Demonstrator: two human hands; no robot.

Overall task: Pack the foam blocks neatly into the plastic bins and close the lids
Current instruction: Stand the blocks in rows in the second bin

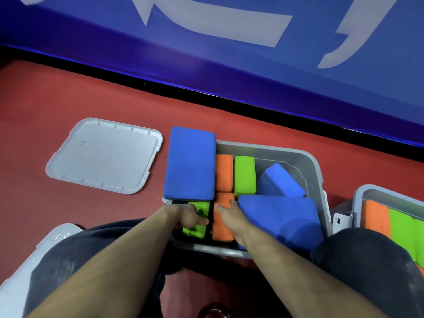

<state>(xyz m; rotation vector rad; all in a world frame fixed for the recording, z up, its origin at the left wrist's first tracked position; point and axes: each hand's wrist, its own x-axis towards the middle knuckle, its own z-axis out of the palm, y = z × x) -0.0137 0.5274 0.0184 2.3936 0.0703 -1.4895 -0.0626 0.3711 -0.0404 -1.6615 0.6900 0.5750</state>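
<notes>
A grey plastic bin [314, 171] stands on the red floor between my knees. Inside stand two orange blocks [223, 173], a green block [244, 175] and a tilted blue block [280, 180]. A large blue block [190, 164] lies flat over the bin's left rim. Another large blue block [282, 219] leans across the bin's near right side. My left hand [190, 218] grips a green block [195, 228] at the near left corner, fingers curled over it. My right hand [231, 216] presses straight fingers on the near orange block [221, 232], beside the leaning blue block.
One grey lid [103, 154] lies flat on the floor left of the bin. Part of another lid [52, 237] shows by my left knee. A second bin [367, 196] at the right holds orange and green blocks. A blue padded wall runs along the back.
</notes>
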